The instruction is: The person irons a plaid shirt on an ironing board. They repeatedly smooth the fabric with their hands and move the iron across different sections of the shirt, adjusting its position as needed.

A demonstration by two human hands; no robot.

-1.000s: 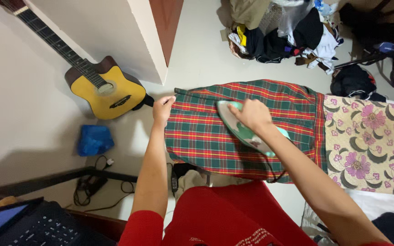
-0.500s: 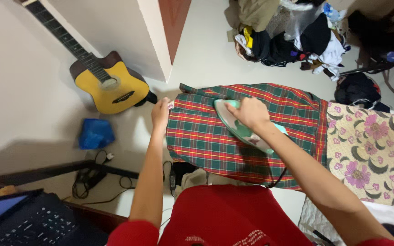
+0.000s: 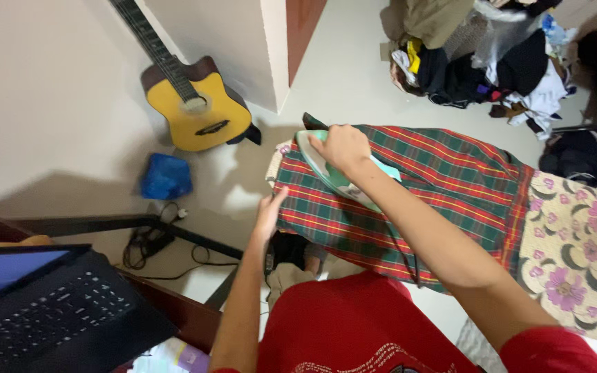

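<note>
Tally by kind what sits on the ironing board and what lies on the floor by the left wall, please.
Irons: 1, the green iron under the right hand
Plaid cloths: 1, the plaid cloth that the left hand touches
Guitars: 1, the yellow guitar
Blue bags: 1, the blue bag
Total: 4

Both arms bare, red short sleeves at the lower edge of the frame. Left arm runs up from bottom centre, nearly straight, forearm slim and vertical. Left hand [image 3: 269, 213] left of centre, fingers extended and held together, pointing toward the upper right, palm down and flat. Right arm enters from the lower right corner and stretches diagonally toward upper centre, elbow only slightly bent. Right hand [image 3: 343, 148] just above centre, knuckles up, fingers curled down in a closed grip, wrist level with the forearm.
</note>
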